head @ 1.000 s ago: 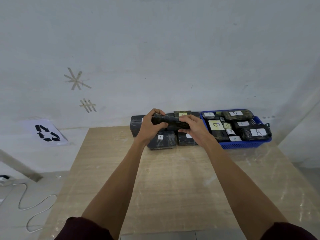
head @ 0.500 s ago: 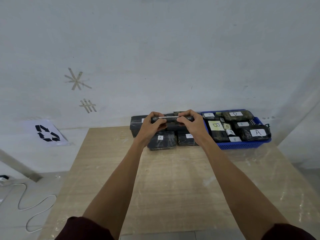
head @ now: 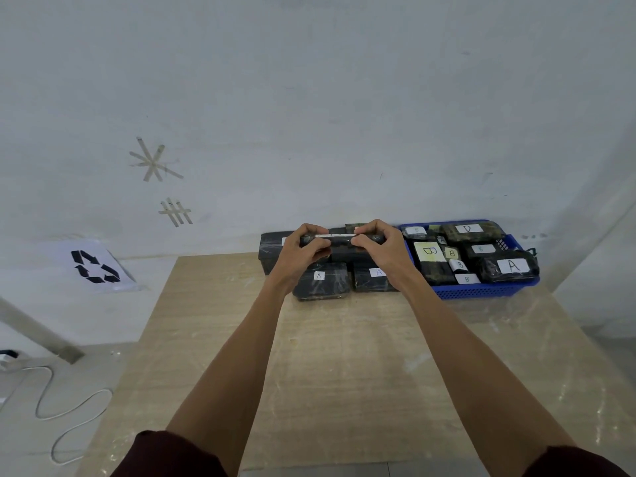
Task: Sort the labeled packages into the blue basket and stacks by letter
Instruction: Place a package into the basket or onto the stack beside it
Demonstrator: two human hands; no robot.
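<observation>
Dark package point(head: 339, 241) spans between left hand point(head: 298, 251) and right hand point(head: 382, 247), both gripping.

It looks like a plain work room for sorting; a white wall point(head: 309, 98) has tape marks point(head: 155, 161) and a recycle sign paper point(head: 95, 266); a wooden table point(head: 344, 356) holds a blue basket point(head: 481, 292) of lettered packages point(head: 512, 266); a white cord point(head: 36, 409) lies on the floor point(head: 20, 442).

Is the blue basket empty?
No, the blue plastic basket holds dark wrapped packages with paper labels marked A, B and D.
</observation>
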